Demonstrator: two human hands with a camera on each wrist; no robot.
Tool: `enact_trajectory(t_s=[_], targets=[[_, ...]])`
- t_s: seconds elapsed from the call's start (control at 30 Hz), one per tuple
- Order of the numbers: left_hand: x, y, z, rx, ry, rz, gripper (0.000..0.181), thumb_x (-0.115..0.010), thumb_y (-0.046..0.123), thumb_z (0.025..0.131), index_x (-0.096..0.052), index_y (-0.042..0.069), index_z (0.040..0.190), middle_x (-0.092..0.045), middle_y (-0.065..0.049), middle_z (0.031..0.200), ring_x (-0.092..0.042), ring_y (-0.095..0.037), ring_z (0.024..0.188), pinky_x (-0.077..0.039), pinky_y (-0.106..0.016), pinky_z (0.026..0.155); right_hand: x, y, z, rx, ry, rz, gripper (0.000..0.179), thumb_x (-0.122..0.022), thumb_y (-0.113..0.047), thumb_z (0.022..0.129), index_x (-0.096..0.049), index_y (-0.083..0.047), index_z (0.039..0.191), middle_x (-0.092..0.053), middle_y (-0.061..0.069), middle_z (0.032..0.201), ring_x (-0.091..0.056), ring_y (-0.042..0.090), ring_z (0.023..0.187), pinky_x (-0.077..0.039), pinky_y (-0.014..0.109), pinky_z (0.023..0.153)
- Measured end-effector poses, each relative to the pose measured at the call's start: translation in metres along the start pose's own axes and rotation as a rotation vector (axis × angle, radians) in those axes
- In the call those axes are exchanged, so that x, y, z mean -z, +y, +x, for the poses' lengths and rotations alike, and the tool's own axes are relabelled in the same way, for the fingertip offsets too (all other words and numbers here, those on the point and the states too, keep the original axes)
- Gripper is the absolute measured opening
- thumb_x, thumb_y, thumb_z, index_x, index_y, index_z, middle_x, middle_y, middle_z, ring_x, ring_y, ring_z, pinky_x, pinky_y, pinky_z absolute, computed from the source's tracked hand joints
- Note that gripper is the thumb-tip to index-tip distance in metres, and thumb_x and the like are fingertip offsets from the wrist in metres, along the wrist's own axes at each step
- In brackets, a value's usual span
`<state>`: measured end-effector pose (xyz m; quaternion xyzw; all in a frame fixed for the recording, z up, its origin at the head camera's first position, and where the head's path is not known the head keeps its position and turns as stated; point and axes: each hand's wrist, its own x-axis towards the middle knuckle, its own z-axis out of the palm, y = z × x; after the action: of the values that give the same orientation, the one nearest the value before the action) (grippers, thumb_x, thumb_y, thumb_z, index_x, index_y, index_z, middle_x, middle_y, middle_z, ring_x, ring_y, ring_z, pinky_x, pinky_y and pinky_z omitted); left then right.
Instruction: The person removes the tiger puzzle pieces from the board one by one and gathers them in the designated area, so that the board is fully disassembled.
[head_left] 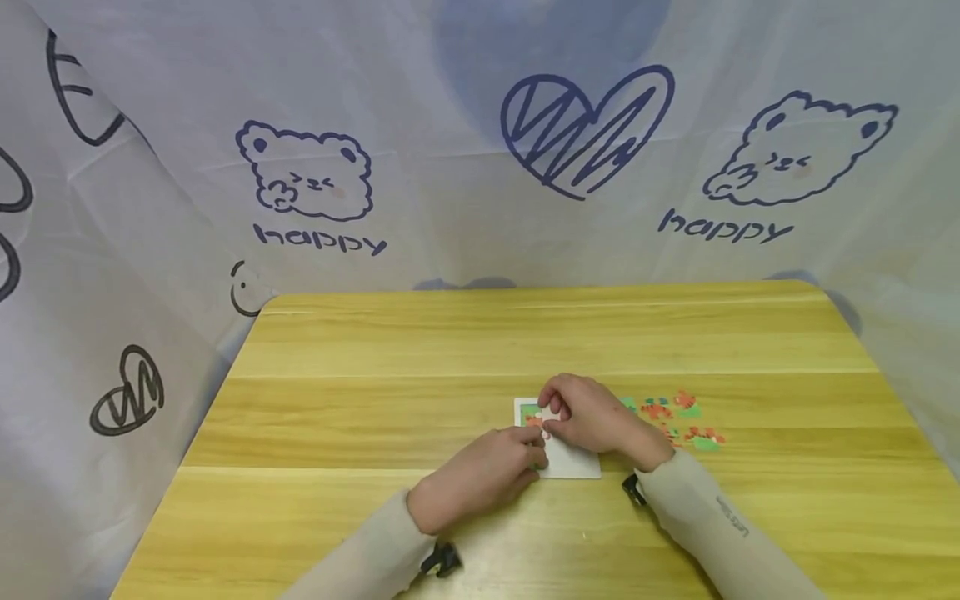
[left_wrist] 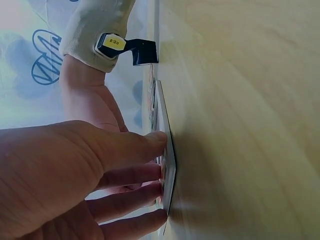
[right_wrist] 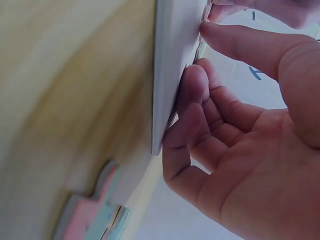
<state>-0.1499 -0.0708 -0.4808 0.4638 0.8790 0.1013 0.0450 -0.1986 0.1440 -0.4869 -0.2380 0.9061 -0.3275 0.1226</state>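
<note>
A small white puzzle board (head_left: 573, 463) lies on the table, with green and orange puzzle pieces (head_left: 530, 414) fitted in its far left corner. My left hand (head_left: 483, 468) rests its fingers on the board's left side; in the left wrist view, the thumb and fingertips touch the board's edge (left_wrist: 169, 167). From the right, my right hand (head_left: 594, 414) reaches over the board. Its thumb and bent forefinger pinch a puzzle piece (right_wrist: 200, 50) at the board's surface, most of it hidden. The other fingers curl by the edge.
Loose orange and green puzzle pieces (head_left: 705, 437) lie spread on the wooden table (head_left: 360, 417) to the right of the board. A printed white cloth (head_left: 450, 192) hangs behind the table and along its left. Both sleeves carry black wrist cameras.
</note>
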Motion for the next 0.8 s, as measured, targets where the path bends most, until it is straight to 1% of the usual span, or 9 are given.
enact_trajectory(t_s=[0.2, 0.4, 0.57, 0.63, 0.8], targets=[[-0.0007, 0.0001, 0.0006, -0.005, -0.005, 0.008, 0.005, -0.076, 0.013, 0.103, -0.081, 0.014, 0.103, -0.073, -0.001, 0.118, -0.072, -0.009, 0.102, -0.06, -0.019, 0.091, -0.0001, -0.0026, 0.0008, -0.049, -0.032, 0.0, 0.017, -0.077, -0.009, 0.099, -0.067, -0.006, 0.113, -0.06, 0.004, 0.094, -0.051, 0.012, 0.08, -0.044, 0.024, 0.071], [-0.0007, 0.0006, 0.001, -0.006, -0.01, 0.003, 0.005, -0.075, 0.013, 0.103, -0.081, 0.013, 0.102, -0.074, -0.001, 0.12, -0.071, -0.011, 0.107, -0.06, -0.021, 0.096, 0.0017, -0.0042, 0.0014, -0.064, -0.056, 0.015, 0.021, -0.078, -0.012, 0.099, -0.064, -0.006, 0.113, -0.059, 0.005, 0.096, -0.051, 0.013, 0.082, -0.044, 0.024, 0.073], [-0.0016, 0.0005, 0.0002, -0.024, 0.021, 0.025, 0.007, -0.076, 0.016, 0.103, -0.082, 0.013, 0.104, -0.076, -0.001, 0.119, -0.066, -0.015, 0.109, -0.057, -0.022, 0.101, 0.0033, -0.0024, 0.001, -0.067, -0.045, 0.101, 0.019, -0.077, -0.012, 0.099, -0.063, -0.006, 0.109, -0.064, 0.006, 0.098, -0.056, 0.013, 0.085, -0.048, 0.024, 0.076], [-0.0022, 0.0001, -0.0006, -0.028, 0.032, 0.029, 0.007, -0.077, 0.016, 0.102, -0.083, 0.013, 0.104, -0.076, -0.001, 0.118, -0.066, -0.016, 0.108, -0.056, -0.022, 0.1, 0.0028, -0.0015, 0.0011, -0.072, -0.035, 0.138, 0.016, -0.077, -0.011, 0.099, -0.063, -0.006, 0.107, -0.066, 0.005, 0.097, -0.058, 0.013, 0.086, -0.05, 0.024, 0.076], [-0.003, -0.0006, -0.0016, -0.034, 0.036, 0.033, 0.006, -0.077, 0.014, 0.101, -0.082, 0.012, 0.104, -0.075, -0.001, 0.116, -0.066, -0.016, 0.109, -0.056, -0.024, 0.103, -0.0004, -0.0025, 0.0006, -0.081, -0.002, 0.189, 0.01, -0.075, -0.007, 0.1, -0.066, -0.008, 0.104, -0.07, 0.003, 0.096, -0.063, 0.012, 0.089, -0.052, 0.022, 0.077]])
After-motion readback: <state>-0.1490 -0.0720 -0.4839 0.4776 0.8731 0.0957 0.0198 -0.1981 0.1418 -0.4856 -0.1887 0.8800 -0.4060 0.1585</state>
